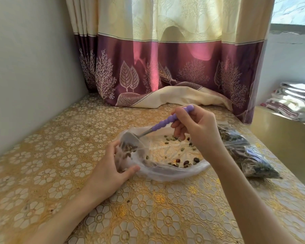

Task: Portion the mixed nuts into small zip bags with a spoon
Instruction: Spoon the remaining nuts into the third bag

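Right hand (pixel 195 127) pinching the purple spoon (pixel 167 121), left hand (pixel 113 166) curled round the small zip bag (pixel 130 148) to hold its mouth open.

Spoon bowl's already inside the bag over the clear dish (pixel 174 173) (only a few nuts (pixel 185 162) left in it). I'd tip slowly and keep the bag over the dish so strays land there; filled bags (pixel 245 148) sit just right.

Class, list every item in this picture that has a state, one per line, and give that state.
Small zip bag: open, partly filled, held by left hand.
Spoon: gripped by right hand, bowl inside the bag.
Clear dish: nearly empty, few nuts left.
Filled bags: lying beside the dish.
Curtain: drawn.
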